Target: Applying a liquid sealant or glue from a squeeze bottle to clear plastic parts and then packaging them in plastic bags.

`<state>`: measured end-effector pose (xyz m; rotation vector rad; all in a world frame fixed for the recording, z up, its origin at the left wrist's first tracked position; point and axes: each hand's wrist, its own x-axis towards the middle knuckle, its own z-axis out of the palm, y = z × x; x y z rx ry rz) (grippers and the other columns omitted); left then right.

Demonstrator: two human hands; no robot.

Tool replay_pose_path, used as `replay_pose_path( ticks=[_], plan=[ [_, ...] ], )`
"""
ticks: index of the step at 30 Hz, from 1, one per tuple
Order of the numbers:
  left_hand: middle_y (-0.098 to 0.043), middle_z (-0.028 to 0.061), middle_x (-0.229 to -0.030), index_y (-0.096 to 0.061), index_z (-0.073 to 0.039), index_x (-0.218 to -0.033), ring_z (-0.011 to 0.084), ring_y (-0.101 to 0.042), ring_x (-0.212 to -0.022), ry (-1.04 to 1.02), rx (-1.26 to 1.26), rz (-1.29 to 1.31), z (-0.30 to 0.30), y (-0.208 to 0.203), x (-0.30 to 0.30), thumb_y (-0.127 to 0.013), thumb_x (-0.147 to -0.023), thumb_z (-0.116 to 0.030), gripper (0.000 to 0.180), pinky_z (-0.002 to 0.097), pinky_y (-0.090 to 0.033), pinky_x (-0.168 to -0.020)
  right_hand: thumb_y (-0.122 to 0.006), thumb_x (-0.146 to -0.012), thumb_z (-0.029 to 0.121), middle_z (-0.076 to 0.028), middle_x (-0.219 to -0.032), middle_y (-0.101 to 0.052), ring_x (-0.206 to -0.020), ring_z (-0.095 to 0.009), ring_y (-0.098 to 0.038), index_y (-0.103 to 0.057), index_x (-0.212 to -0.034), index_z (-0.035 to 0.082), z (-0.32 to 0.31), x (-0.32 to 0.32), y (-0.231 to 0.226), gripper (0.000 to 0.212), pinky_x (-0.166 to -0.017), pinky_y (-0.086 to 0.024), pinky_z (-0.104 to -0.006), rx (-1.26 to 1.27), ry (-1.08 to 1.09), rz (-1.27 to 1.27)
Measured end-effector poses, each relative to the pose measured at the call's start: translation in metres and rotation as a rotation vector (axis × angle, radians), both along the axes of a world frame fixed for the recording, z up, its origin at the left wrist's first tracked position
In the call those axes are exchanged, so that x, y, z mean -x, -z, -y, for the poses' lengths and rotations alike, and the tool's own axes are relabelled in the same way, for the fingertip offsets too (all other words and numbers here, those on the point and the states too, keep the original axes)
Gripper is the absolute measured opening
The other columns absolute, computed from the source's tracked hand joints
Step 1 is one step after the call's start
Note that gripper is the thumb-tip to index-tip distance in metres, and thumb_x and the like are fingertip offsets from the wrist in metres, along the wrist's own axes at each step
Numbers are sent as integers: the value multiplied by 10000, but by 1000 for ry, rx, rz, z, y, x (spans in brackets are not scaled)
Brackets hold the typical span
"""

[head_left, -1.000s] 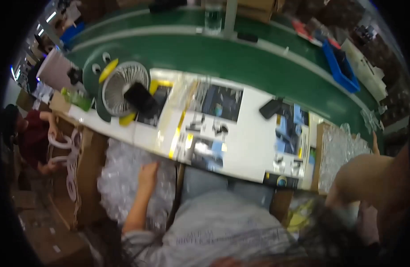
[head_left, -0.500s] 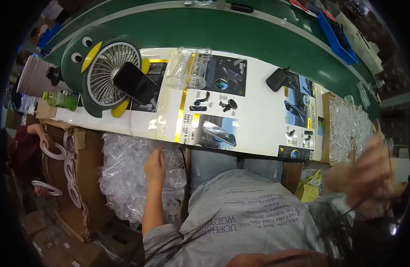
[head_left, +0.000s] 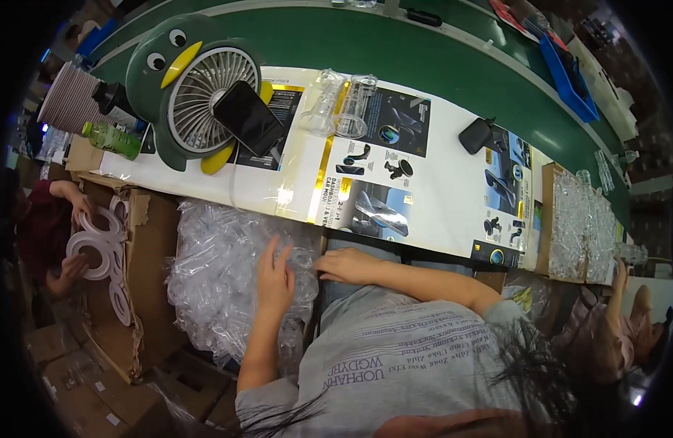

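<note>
My left hand is over a big heap of clear plastic pieces, its fingers apart and nothing visible in them. From the right, my right hand reaches across my lap to the heap's right edge. Its fingers are stretched out toward the left hand, and no held thing shows; the fingertips' undersides are hidden. On the table above lie a pair of clear plastic tube-shaped parts. A penguin-shaped fan with a black phone leaning on it stands at the far left.
Printed card sheets cover the near table. A black plug adapter rests there. At right stands a carton of clear parts, with a person beyond. At left, another person's hand handles white rings by a cardboard box.
My right hand has swung from the far right, by the carton, to the heap's right edge. The fingers of my left hand have spread. The person at left has brought a white ring to the others.
</note>
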<state>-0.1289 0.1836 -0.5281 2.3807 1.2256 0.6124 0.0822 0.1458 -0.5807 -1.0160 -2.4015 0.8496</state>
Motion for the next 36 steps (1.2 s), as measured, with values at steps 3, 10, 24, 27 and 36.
replay_pose_path(
  ticks=[3, 10, 24, 27, 36],
  plan=[
    [-444, 171, -1248, -507, -71, -1175, 354, -458, -1113, 117, 37, -27, 32, 12, 32, -570, -657, -11, 525, 451, -352, -952, -586, -797, 218, -45, -1042, -558, -906, -227, -550, -561, -982, 90, -3, -3, 11, 226, -759, -466, -343, -121, 43, -44],
    [-525, 129, -1119, -561, -56, -1046, 307, -429, -1166, 123, -64, -253, 33, -6, 10, -634, -652, -125, 406, 492, -314, -973, -580, -769, 201, -36, -1027, -568, -955, -204, -546, -580, -890, 79, 4, 15, 22, 172, -841, -432, -342, -280, -43, -21],
    [-597, 99, -852, -588, -32, -881, 293, -536, -918, -14, -103, -154, 18, 25, 49, -599, -748, -55, 135, 390, -431, -784, -601, -748, 27, -124, -806, -562, -780, -300, -561, -548, -820, 18, 39, -17, -39, 90, -668, -466, -361, 28, 162, -349],
    [-602, 103, -843, -594, -29, -885, 309, -535, -911, 18, -87, -110, 19, 16, 60, -609, -737, -41, 149, 395, -432, -787, -611, -728, 4, -123, -772, -549, -738, -302, -546, -550, -824, 14, 40, -16, -54, 114, -637, -452, -368, 41, 178, -413],
    [-599, 121, -848, -591, -9, -886, 343, -529, -914, -152, -165, 44, 30, 17, 73, -585, -723, 7, 163, 401, -428, -799, -601, -648, -72, -111, -707, -515, -656, -285, -526, -546, -814, 12, 29, -28, -108, 194, -540, -422, -362, -39, 105, -463]
  ],
)
